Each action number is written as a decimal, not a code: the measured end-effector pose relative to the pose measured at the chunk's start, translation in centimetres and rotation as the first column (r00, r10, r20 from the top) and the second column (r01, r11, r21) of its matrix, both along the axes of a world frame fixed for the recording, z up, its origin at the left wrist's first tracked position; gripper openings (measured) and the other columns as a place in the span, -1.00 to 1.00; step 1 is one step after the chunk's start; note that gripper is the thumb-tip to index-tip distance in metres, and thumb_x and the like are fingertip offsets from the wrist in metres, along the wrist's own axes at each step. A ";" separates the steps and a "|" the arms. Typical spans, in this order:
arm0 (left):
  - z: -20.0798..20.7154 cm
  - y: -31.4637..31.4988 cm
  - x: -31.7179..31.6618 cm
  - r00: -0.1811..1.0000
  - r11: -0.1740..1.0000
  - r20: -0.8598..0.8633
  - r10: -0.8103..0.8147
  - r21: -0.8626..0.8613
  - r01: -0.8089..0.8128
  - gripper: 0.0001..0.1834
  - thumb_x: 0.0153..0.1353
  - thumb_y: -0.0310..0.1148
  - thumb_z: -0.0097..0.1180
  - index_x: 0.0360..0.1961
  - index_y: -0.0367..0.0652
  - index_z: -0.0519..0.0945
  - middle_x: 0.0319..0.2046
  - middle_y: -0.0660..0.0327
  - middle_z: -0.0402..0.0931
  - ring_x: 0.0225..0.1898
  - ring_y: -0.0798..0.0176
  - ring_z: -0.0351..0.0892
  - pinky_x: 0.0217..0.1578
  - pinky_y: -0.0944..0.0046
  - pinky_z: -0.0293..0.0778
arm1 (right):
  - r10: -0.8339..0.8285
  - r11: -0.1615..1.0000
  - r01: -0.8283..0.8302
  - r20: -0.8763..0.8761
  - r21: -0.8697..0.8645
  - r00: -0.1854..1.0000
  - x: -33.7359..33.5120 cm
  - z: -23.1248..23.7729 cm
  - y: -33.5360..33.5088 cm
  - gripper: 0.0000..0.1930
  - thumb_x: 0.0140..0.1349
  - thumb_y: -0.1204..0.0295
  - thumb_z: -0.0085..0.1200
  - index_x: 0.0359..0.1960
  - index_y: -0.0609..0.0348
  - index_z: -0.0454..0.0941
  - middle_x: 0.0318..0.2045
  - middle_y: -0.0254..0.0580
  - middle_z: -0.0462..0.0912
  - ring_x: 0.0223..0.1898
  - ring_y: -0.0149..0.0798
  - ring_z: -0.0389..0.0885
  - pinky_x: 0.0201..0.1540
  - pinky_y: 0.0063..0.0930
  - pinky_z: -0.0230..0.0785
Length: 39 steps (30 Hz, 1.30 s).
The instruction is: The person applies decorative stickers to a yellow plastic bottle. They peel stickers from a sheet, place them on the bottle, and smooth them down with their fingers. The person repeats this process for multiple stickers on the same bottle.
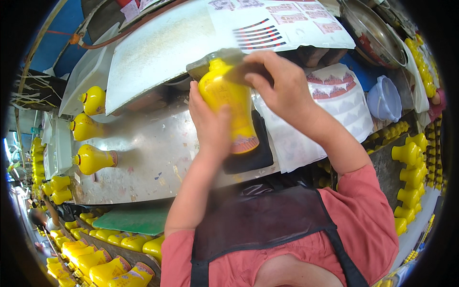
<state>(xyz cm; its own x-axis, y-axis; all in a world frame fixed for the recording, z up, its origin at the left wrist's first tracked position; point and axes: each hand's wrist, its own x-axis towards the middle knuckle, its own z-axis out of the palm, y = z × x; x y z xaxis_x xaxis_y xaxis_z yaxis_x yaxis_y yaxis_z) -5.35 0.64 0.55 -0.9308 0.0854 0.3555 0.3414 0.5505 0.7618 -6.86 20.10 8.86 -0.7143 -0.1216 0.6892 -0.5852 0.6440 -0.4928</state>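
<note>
A yellow vase-shaped bottle (241,112) is over the black pad (253,160) at the table's near edge, its neck pointing away from me. Around its base runs a reddish patterned band, and a faint printed design shows on its side. My left hand (210,126) is wrapped on the bottle's left side, its fingers partly smeared by motion. Between the fingers and thumb of my right hand (279,79) is a thin, dark brown flat piece (240,72), held against the bottle's shoulder. Whether the bottle rests on the pad or is lifted, I cannot tell.
Three yellow bottles (97,159) stand along the left of the metal table (143,153). White sheets with printed transfers (330,110) lie at the right, near a pale blue bucket (384,99). Dark curved strips (258,36) lie on the white board behind. Many more yellow bottles (114,272) fill racks around me.
</note>
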 end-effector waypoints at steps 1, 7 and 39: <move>0.2 -0.1 0.2 1.000 0.999 0.019 -0.004 -0.051 0.005 0.01 0.47 0.12 -0.03 0.58 -0.38 -0.19 0.52 -0.29 -0.05 0.52 -0.29 0.00 0.52 -0.10 -0.12 | 0.031 0.999 -0.031 0.019 -0.027 0.999 -0.6 0.5 0.1 -0.78 0.25 0.50 0.17 -0.07 0.15 0.59 -0.24 -0.09 0.73 -0.24 0.07 0.71 -0.19 -0.18 0.55; 1.3 -0.1 1.1 0.994 0.982 0.107 -0.030 -0.183 0.050 0.20 0.25 0.02 0.15 0.57 -0.37 -0.36 0.50 -0.38 -0.11 0.49 -0.40 -0.04 0.50 -0.19 -0.11 | 0.133 0.978 -0.152 0.134 0.145 0.982 -4.8 2.9 -0.7 -0.84 0.32 0.45 0.17 -0.12 0.20 0.66 -0.31 -0.05 0.76 -0.25 -0.02 0.77 -0.15 -0.28 0.59; 0.4 -1.8 5.2 0.994 0.994 0.048 -0.100 -0.038 0.102 0.31 -0.09 -0.27 0.67 0.60 -0.19 0.03 0.32 -0.02 0.42 0.32 0.01 0.47 0.34 0.08 0.38 | -0.033 0.905 0.107 0.181 -0.413 0.983 5.7 -4.9 -2.6 -0.84 0.18 0.61 0.30 -0.22 0.18 0.62 -0.30 -0.17 0.68 -0.24 -0.26 0.68 -0.14 -0.37 0.52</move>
<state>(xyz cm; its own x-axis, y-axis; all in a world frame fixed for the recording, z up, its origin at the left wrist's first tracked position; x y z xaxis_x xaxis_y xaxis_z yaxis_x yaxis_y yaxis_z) -0.11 -1.14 0.98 -0.9319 0.1936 0.3067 0.3621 0.5455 0.7558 -1.13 17.54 3.94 -0.8184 0.2066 0.5362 -0.4326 0.3927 -0.8115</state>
